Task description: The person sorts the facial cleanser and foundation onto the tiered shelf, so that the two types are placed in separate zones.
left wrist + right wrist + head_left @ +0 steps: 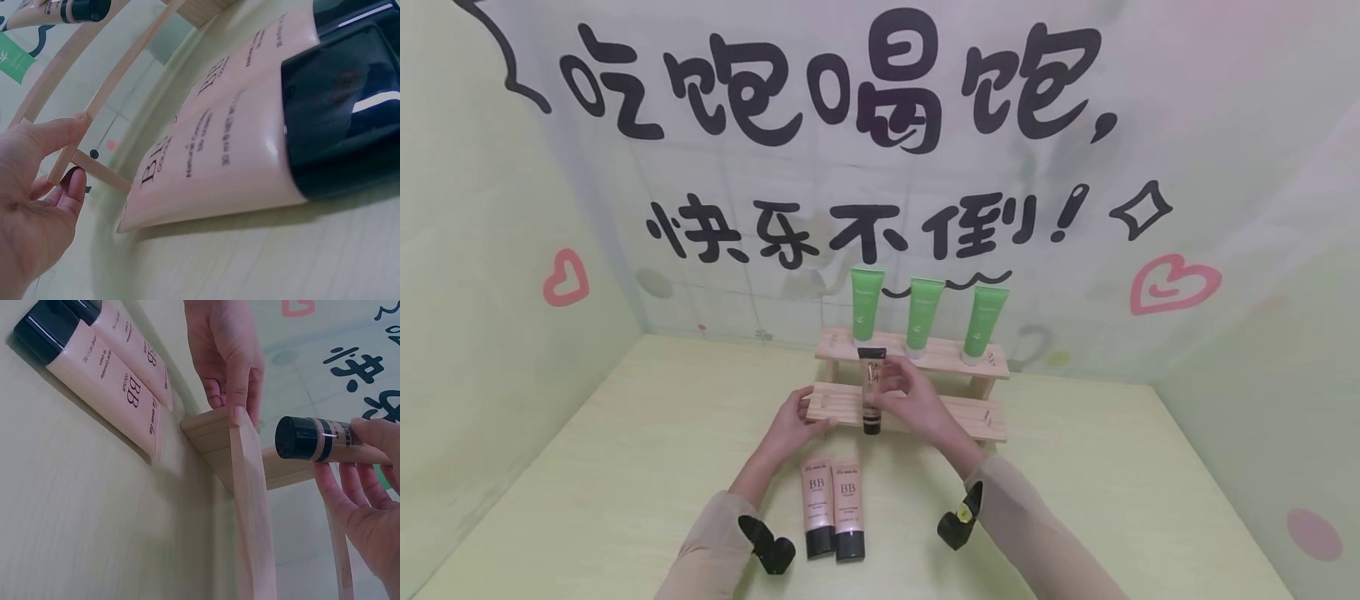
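My left hand [792, 427] grips the left end of the lower step of a two-step wooden rack [833, 403]. In the left wrist view its thumb presses the board while the fingers curl round the end. My right hand [917, 407] pinches a small beige foundation tube [872, 379] with a black cap. Cap down and upright in the head view, the tube overlaps the front of the lower step. The right wrist view shows the black cap [296, 438] apart from the step's board [247, 506]. Thumb and fingers hold the tube from opposite sides.
Two pink BB cream tubes [818, 504] with black caps lie side by side on the table in front of the rack. On the upper step stand three green tubes [925, 315]. A lettered cloth backdrop [775, 175] hangs behind, with cloth walls on both sides.
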Demonstrator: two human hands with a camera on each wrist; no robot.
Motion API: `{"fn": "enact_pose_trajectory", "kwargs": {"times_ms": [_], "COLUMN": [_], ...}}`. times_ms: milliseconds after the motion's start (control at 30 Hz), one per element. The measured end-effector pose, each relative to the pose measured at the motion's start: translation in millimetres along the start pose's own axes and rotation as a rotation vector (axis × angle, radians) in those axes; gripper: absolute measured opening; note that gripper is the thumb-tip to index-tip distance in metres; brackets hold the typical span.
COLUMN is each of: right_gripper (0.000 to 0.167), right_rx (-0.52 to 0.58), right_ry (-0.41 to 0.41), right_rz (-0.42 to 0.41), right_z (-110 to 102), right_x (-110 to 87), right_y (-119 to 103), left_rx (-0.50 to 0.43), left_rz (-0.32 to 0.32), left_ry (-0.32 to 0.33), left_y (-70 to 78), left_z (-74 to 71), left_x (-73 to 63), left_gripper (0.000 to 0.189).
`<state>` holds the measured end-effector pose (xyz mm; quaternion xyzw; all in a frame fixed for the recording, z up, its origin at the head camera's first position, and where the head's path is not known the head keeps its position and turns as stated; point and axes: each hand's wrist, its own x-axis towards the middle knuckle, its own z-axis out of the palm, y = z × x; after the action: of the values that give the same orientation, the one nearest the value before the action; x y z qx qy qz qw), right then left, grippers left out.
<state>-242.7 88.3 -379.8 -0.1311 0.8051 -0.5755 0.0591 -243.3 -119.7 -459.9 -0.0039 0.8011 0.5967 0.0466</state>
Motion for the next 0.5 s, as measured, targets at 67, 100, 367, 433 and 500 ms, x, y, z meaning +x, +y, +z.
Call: {"fn": "enact_pose_trajectory", "kwargs": {"times_ms": [67,100,367,433,500], "right_gripper": [0.061,0.061,0.061,0.061,0.061], "right_rx": [0.002,0.002,0.014,0.020,0.023], "right_ry": [0.000,0.001,0.026,0.030,0.031], "right_rz": [-0.018,-0.028,-0.074,-0.078,-0.078], "right_z": [0.7,1.2,7.5,9.1,10.8], "right_x": [3.6,5.1,19.3,21.5,23.1], "right_y": [0.3,0.2,4.6,6.6,9.1], "left_rx": [-0.004,-0.006,-0.050,-0.053,-0.051], "left_rz": [-0.003,-0.002,-0.005,-0.014,-0.012], "left_ry": [0.004,0.005,-0.008,-0.006,-0.006], "left_y": [0.3,0.3,-0.2,-0.4,-1.0], "left_z": [0.2,0.4,0.8,0.6,0.4], "left_x": [0.1,0.2,0.7,1.0,1.5], "left_gripper": [0.076,0.075,0.076,0.076,0.077]}}
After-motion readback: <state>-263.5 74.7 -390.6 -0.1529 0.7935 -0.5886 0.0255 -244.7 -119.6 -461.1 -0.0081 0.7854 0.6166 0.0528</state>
